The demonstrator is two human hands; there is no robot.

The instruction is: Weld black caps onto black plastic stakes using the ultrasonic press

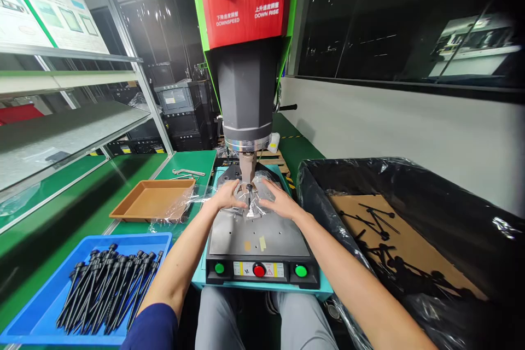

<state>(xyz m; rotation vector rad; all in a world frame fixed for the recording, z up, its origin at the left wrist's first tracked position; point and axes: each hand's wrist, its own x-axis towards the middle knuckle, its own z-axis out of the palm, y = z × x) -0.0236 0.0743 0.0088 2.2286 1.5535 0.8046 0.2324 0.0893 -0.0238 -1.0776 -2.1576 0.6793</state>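
Observation:
At the metal base of a press-like machine, my left hand (226,196) and my right hand (282,201) face each other on either side of a small fixture. Both have fingers apart and seem to touch the see-through plastic film (253,209) spread around it. Between them a small black part with a round head (249,188) sits under the machine's metal tip (247,167). Its lower portion is hard to make out. The fingertips stay slightly away from this part, and neither hand visibly grips anything.
A blue tray (24,306) of black long-stemmed parts (109,284) lies left, with a brown tray (141,200) behind it. Wrenches (188,173) rest nearby. At right, a plastic-lined bin (324,202) holds more black parts. Green buttons (301,270) and a red button (258,269) line the machine's front.

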